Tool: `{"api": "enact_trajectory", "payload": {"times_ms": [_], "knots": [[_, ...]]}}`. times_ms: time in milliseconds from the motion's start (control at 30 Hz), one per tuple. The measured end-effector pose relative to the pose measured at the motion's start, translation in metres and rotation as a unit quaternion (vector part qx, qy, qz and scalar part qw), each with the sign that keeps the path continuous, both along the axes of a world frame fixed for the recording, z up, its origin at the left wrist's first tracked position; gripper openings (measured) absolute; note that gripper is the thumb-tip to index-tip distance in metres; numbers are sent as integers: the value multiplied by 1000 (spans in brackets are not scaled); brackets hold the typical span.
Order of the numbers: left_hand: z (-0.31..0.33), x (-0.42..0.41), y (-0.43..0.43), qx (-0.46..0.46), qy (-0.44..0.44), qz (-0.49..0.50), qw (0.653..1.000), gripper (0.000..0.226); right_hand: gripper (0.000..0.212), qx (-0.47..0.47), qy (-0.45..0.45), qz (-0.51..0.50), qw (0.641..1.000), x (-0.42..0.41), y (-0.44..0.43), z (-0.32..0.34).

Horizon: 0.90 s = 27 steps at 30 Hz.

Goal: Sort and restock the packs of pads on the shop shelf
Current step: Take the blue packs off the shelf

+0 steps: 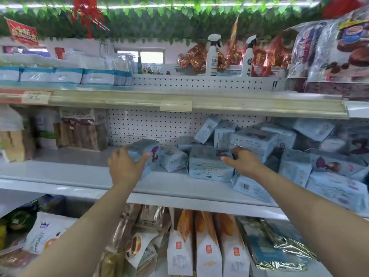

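Note:
Light blue packs of pads lie in a loose heap (299, 156) on the middle shelf (79, 176), from its centre to the right end. My left hand (124, 166) grips one upright blue pack (146, 154) at the heap's left edge, thumb on its front. My right hand (242, 160) holds the top right corner of a larger blue pack (209, 166) that stands on the shelf with its printed back facing me. A small pack (172, 158) sits between the two.
Brown wrapped goods (81, 132) stand at the shelf's left end, with bare shelf between them and the pads. The shelf above holds blue-and-white packs (60, 75), spray bottles (212, 54) and bagged snacks (339, 52). Bread bags (207, 246) fill the shelf below.

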State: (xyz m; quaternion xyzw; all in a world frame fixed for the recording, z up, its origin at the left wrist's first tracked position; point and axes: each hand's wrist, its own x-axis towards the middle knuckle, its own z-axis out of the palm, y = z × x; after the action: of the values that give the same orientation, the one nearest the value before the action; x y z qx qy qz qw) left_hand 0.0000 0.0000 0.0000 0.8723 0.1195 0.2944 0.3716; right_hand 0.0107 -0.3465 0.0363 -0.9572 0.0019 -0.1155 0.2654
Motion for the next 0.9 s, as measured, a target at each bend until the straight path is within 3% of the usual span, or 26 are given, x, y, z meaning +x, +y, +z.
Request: {"api": "enact_trajectory", "payload": {"times_ms": [100,267,367,433,600,667,800,900], "knots": [[-6,18,13,-85,-12,43,995,91,63,18,36,-23,999,16,5,-5],[-15,41,21,-231,8,20,973,101,76,58,83,-70,992,29,19,-4],[-25,52,25,-265,12,5,964,116,70,110,93,-90,986,35,24,-4],[-24,51,23,-271,8,-2,962,115,61,111,109,-90,984,34,30,-4],[-27,47,24,-269,0,-24,963,125,80,45,122,-120,984,36,41,-2],[-29,45,26,-264,0,-31,964,120,76,86,120,-105,983,34,44,-4],[-25,41,25,-259,-6,-29,965,90,85,67,92,-112,987,27,50,-10],[-24,42,26,-263,-6,-22,965,89,67,93,116,-98,984,24,60,-15]]}}
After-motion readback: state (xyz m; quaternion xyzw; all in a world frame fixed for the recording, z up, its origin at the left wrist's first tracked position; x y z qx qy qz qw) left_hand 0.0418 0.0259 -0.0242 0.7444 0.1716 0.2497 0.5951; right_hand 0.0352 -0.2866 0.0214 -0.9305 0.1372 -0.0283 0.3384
